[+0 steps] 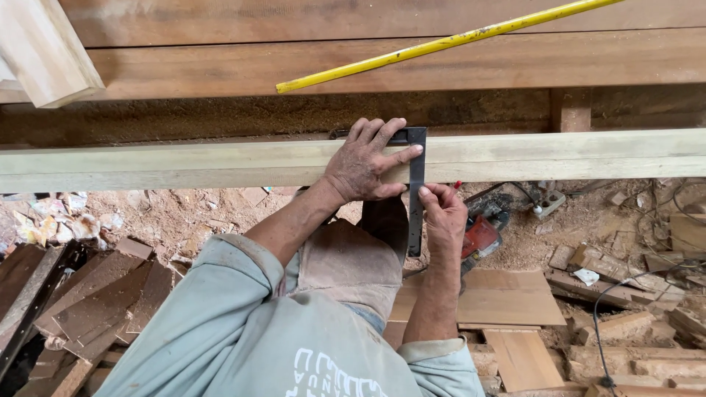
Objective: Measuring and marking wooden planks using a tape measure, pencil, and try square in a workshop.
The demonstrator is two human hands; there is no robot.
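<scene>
Sawdust and offcut wood blocks (625, 287) cover the floor across the lower half of the frame; dark planks (353, 66) fill the top. A pale timber beam (184, 163) is laid horizontally across the middle. A metal try square (417, 187) is set over the beam at centre, its blade hanging down past the near edge. The left hand (365, 163) is spread flat, pressing the square against the beam. The right hand (443, 213) is pinched on a red pencil (457, 185) just beside the blade. A red power tool (482, 231) lies on the floor to the right; a yellow rod (441, 44) slants across the upper right. For a true line, the stock should be kept seated tight against the beam edge, and the pencil drawn along the blade.
</scene>
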